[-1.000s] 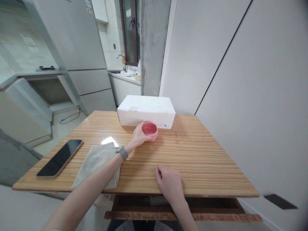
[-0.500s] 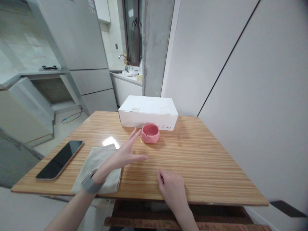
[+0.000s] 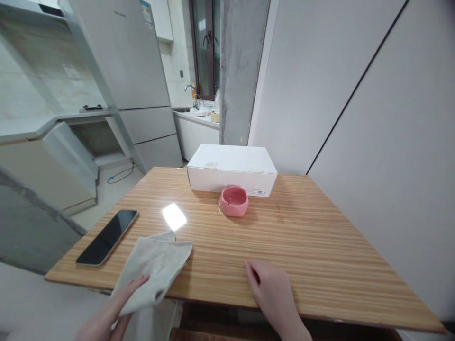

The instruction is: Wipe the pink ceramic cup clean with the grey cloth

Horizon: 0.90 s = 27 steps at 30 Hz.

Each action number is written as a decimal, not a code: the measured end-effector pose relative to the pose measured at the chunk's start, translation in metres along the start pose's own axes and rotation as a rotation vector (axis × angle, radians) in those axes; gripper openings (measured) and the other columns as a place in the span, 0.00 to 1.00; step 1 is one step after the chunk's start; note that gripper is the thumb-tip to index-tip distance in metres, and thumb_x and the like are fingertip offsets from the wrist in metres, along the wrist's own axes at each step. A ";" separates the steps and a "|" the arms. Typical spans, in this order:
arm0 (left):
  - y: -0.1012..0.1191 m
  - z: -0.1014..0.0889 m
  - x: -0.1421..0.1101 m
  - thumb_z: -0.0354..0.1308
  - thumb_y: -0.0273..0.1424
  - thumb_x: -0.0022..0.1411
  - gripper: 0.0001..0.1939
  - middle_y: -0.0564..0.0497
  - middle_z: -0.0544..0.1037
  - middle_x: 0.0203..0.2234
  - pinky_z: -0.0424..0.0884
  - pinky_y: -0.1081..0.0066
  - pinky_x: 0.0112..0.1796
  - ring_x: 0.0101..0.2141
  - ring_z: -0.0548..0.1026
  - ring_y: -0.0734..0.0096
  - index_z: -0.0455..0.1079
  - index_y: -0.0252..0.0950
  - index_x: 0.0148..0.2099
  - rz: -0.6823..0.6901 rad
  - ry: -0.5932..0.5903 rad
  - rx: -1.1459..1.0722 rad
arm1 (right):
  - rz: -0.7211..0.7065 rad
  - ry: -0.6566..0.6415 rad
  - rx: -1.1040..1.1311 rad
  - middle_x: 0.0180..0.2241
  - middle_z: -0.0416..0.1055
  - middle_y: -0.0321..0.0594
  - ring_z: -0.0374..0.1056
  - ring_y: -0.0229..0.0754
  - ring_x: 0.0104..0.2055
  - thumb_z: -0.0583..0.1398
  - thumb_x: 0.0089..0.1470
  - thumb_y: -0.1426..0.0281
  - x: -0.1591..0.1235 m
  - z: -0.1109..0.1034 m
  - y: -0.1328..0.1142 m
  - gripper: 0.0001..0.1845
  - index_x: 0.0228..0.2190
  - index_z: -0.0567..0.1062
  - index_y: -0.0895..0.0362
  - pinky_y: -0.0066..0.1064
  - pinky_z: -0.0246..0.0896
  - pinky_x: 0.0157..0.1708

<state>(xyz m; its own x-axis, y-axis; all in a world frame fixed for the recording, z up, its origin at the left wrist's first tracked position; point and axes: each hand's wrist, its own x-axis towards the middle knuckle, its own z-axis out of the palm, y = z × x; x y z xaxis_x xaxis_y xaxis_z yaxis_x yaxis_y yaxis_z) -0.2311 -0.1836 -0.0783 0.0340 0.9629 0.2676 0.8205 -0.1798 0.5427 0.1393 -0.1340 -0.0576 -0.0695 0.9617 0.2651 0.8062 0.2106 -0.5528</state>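
Gripping the cloth (image 3: 156, 258) by its near side with the left hand (image 3: 103, 315), fingers laid across the top; cannot make out the thumb. Held only there, and reaching past the near edge of the table (image 3: 320, 255) beside those fingers, so could slip or bunch up under a loose pinch. To their right, resting the right hand (image 3: 272, 291) in a loose fist on the tabletop, seemingly holding nothing, well apart from the cloth and so giving no second grip. Beyond the left fingertips and leftward, watch the phone (image 3: 106, 239): could be snagged by a trailing fold. Farther ahead and rightward, note the pink bowl (image 3: 233, 203), upright: might be shoved by a wide swing against the white box (image 3: 231, 173) behind.
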 end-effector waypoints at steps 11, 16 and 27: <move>0.154 0.077 0.058 0.45 0.39 0.66 0.21 0.44 0.75 0.49 0.65 0.59 0.52 0.51 0.70 0.55 0.67 0.36 0.54 -0.132 -0.156 -0.609 | 0.511 -0.522 1.920 0.56 0.63 0.50 0.63 0.55 0.55 0.60 0.48 0.47 -0.004 -0.025 -0.029 0.35 0.50 0.69 0.57 0.49 0.55 0.53; 0.190 0.087 0.057 0.54 0.33 0.62 0.28 0.54 0.51 0.65 0.49 0.42 0.58 0.64 0.43 0.47 0.53 0.54 0.63 0.652 -0.516 -0.194 | 0.852 -0.298 1.932 0.45 0.74 0.51 0.69 0.52 0.50 0.66 0.44 0.54 -0.005 -0.040 -0.006 0.34 0.47 0.71 0.63 0.42 0.57 0.54; 0.166 0.080 0.199 0.68 0.39 0.47 0.48 0.40 0.57 0.61 0.53 0.52 0.59 0.61 0.54 0.51 0.47 0.39 0.65 0.314 -0.076 -0.416 | 0.974 0.195 1.540 0.39 0.77 0.46 0.75 0.47 0.40 0.63 0.48 0.72 0.038 -0.074 0.022 0.23 0.48 0.71 0.61 0.37 0.68 0.46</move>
<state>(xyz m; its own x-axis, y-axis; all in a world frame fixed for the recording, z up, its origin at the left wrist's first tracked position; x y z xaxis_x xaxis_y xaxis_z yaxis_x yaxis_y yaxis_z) -0.0426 -0.0054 0.0012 0.2960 0.8587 0.4183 0.4683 -0.5122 0.7200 0.1980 -0.1064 -0.0010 0.1908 0.8182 -0.5424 -0.6878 -0.2828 -0.6685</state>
